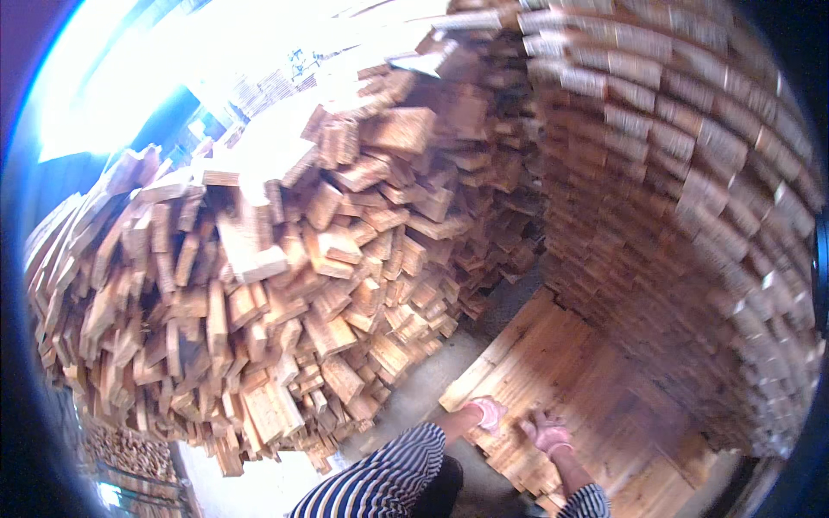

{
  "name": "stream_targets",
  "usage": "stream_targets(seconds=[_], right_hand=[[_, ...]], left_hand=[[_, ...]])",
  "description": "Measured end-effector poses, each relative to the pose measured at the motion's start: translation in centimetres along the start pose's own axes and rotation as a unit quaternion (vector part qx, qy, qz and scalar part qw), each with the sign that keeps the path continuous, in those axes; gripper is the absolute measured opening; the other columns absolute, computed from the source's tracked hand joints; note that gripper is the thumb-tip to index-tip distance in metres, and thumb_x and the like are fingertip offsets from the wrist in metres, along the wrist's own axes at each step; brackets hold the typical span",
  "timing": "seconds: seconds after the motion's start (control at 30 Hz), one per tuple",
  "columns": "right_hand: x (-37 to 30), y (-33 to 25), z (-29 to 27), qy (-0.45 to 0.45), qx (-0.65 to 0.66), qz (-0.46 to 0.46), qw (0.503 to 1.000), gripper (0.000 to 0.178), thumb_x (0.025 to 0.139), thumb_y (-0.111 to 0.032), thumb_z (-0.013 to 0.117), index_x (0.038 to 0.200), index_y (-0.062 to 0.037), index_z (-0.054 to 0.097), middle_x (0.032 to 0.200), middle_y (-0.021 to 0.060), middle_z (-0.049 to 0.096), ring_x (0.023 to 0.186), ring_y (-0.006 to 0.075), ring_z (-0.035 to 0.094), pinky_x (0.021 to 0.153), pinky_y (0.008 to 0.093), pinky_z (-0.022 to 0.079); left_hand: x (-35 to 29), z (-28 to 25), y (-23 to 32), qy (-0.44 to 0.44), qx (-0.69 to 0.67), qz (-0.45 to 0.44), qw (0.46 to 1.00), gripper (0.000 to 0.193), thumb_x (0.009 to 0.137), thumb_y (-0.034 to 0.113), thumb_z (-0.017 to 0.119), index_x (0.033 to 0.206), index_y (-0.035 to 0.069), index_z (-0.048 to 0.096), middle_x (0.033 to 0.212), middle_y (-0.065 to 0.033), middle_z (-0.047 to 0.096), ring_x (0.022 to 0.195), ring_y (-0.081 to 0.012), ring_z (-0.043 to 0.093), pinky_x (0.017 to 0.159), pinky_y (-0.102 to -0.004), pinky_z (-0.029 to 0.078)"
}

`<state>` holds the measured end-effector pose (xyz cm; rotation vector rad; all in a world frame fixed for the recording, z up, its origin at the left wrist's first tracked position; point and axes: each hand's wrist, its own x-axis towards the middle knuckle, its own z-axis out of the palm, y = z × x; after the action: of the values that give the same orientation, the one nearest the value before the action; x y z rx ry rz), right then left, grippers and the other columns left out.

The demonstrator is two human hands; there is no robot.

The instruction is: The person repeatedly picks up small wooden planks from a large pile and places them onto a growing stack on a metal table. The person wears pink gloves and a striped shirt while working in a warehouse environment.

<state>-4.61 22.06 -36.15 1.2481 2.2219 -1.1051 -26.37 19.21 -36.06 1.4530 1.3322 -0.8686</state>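
Under both of my hands lies a low layer of pale brown wooden boards [596,380], set side by side. My left hand [488,414], in a pink glove, rests at the boards' near left edge; blur hides how its fingers lie. A little to its right, my right hand [548,433], also pink-gloved, lies over the board ends with its fingers apart. Nothing shows in its grasp. Striped sleeves cover my forearms.
A tall heap of loose wood pieces [319,302] rises on the left. Neatly stacked boards [656,173] form a high, curved-looking wall at the right and back. A strip of grey floor [427,388] runs between heap and boards. Bright light washes out the upper left.
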Motion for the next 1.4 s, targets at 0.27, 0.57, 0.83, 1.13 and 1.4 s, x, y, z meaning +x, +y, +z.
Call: stream_targets(seconds=[0.27, 0.57, 0.83, 1.13, 1.4], right_hand=[[-18.3, -5.3, -2.6, 0.186, 0.253, 0.005, 0.949, 0.071, 0.101, -0.056, 0.051, 0.152, -0.0066, 0.047, 0.145, 0.0282, 0.055, 0.136, 0.0447, 0.051, 0.112, 0.0454, 0.042], [-25.2, -18.4, -11.1, 0.147, 0.191, -0.153, 0.958, 0.074, 0.098, -0.048, 0.061, 0.152, -0.0006, 0.043, 0.148, 0.0268, 0.052, 0.132, 0.0401, 0.055, 0.107, 0.0437, 0.047], [-31.1, -48.8, -32.2, 0.254, 0.092, -0.549, 0.791, 0.072, 0.098, -0.036, 0.064, 0.156, -0.0036, 0.036, 0.152, 0.0247, 0.046, 0.135, 0.0426, 0.051, 0.11, 0.0465, 0.046], [-23.1, -78.4, -42.7, 0.18, -0.077, -0.52, 0.832, 0.109, 0.09, -0.083, 0.04, 0.162, -0.002, 0.026, 0.165, 0.026, 0.03, 0.154, 0.0416, 0.026, 0.126, 0.0456, 0.022], [-25.9, -85.0, -41.5, -0.118, 0.063, -0.483, 0.866, 0.115, 0.078, -0.089, 0.059, 0.152, -0.0014, 0.048, 0.156, 0.0239, 0.046, 0.145, 0.0326, 0.045, 0.118, 0.0419, 0.038]], left_hand=[[-21.5, 5.0, 9.9, 0.359, -0.309, 0.145, 0.868, 0.084, 0.09, 0.051, 0.069, 0.156, 0.007, 0.039, 0.155, -0.0219, 0.047, 0.141, -0.0379, 0.048, 0.117, -0.0456, 0.039], [-49.9, 15.0, 9.6, 0.359, -0.49, 0.037, 0.794, 0.083, 0.096, 0.054, 0.064, 0.159, 0.008, 0.035, 0.157, -0.0231, 0.045, 0.142, -0.0348, 0.047, 0.117, -0.0424, 0.038], [-66.9, 8.5, 5.5, 0.706, -0.451, 0.0, 0.546, 0.079, 0.093, 0.023, 0.078, 0.158, 0.006, 0.037, 0.157, -0.016, 0.046, 0.145, -0.0238, 0.044, 0.121, -0.0396, 0.034], [-75.7, -1.6, -1.8, 0.865, -0.492, 0.097, 0.008, 0.091, 0.097, 0.014, 0.07, 0.164, 0.004, 0.01, 0.17, -0.0222, 0.014, 0.157, -0.0328, 0.017, 0.129, -0.0449, 0.016], [-72.5, -5.3, -6.7, 0.904, -0.303, -0.301, 0.04, 0.09, 0.092, 0.03, 0.078, 0.157, -0.002, 0.024, 0.156, -0.0209, 0.034, 0.148, -0.0343, 0.031, 0.122, -0.0528, 0.028]])
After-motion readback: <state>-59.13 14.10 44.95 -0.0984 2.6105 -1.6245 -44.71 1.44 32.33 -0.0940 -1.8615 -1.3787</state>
